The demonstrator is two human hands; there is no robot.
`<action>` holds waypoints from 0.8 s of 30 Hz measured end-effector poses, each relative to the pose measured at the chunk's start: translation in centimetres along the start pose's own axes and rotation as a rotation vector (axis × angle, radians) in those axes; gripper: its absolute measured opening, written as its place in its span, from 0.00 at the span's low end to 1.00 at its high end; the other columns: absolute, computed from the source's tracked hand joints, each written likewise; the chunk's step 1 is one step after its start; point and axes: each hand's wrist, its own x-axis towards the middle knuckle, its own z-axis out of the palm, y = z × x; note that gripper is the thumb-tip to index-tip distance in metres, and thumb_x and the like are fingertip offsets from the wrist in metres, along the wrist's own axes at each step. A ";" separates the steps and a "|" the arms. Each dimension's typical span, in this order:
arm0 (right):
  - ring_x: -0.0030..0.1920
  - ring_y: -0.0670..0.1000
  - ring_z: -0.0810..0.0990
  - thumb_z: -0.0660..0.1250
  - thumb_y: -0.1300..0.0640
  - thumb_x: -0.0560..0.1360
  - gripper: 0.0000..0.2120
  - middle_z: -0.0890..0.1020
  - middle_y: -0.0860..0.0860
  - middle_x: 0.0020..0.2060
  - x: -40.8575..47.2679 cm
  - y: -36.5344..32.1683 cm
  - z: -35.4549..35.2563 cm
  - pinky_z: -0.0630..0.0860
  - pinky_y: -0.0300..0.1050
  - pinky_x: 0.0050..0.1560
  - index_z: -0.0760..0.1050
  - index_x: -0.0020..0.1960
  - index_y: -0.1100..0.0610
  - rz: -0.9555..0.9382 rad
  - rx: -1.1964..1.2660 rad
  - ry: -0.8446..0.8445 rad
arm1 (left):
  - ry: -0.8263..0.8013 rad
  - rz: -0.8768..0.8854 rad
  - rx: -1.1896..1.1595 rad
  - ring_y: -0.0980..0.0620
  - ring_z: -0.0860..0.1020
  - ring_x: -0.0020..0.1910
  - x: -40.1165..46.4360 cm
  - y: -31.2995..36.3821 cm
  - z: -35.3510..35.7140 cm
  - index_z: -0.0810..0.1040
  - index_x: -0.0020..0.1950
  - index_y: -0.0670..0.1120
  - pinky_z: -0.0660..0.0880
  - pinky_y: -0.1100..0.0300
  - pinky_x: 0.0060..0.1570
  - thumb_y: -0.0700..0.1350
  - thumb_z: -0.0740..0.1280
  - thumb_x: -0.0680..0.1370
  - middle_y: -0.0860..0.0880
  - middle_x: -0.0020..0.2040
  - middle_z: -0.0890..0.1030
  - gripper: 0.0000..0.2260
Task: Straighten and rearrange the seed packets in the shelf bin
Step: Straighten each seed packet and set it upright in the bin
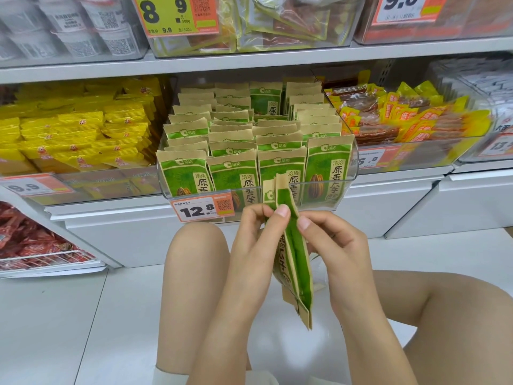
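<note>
From my end of the feed, a fair bit is hard to read. I've got a small stack of seed packets (294,262) held edge-on to the camera, so I mostly see thin kraft-paper edges with a glossy green strip between them; I can't tell how many are in the stack, two or three maybe. The printing on the one facing left is mostly hidden behind my left hand (256,237). That hand's thumb and fingers pinch the upper part of the stack from the left, and my right hand (330,240) pinches it from the other side, thumb tip pressed on the green edge. The right hand's other fingers curl behind the packets, out of sight. The stack hangs upright, just in front of and below the clear plastic bin (348,173).

The bin itself sits on the middle shelf and is packed with matching packets (233,151) standing in rows, flat paper tops with a green band and logo. The back rows blur together and some tops lean unevenly. The bin's front wall is see-through and curved at the corners, and an orange price tag (201,208) reading 12.8 is clipped to it, covering the lower part of a front packet.

Left neighbour bin holds crinkly yellow bags (83,137); right one has orange-yellow wrappers (410,118), too smeared to read.
</note>
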 end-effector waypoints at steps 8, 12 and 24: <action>0.32 0.43 0.77 0.67 0.57 0.69 0.07 0.81 0.48 0.28 0.1 0.3 0.1 0.75 0.36 0.35 0.81 0.35 0.58 -0.043 -0.106 0.146 | -0.036 -0.009 -0.018 0.55 0.73 0.36 0.1 0.0 0.4 0.72 0.50 0.43 0.71 0.60 0.40 0.58 0.65 0.72 0.55 0.35 0.75 0.19; 0.34 0.45 0.78 0.67 0.56 0.68 0.06 0.82 0.49 0.30 0.3 0.4 -0.2 0.77 0.41 0.39 0.82 0.34 0.51 -0.070 -0.160 0.257 | -0.172 -0.044 0.010 0.59 0.78 0.39 0.2 -0.5 0.1 0.71 0.53 0.46 0.73 0.67 0.37 0.52 0.71 0.71 0.58 0.41 0.81 0.17; 0.45 0.54 0.84 0.72 0.53 0.68 0.08 0.86 0.52 0.42 0.7 0.2 -2.6 0.80 0.46 0.48 0.84 0.45 0.54 -0.005 -0.086 0.067 | -0.101 -0.036 -0.023 0.53 0.83 0.49 0.4 -1.3 -0.4 0.72 0.54 0.45 0.77 0.63 0.46 0.50 0.77 0.65 0.51 0.54 0.84 0.23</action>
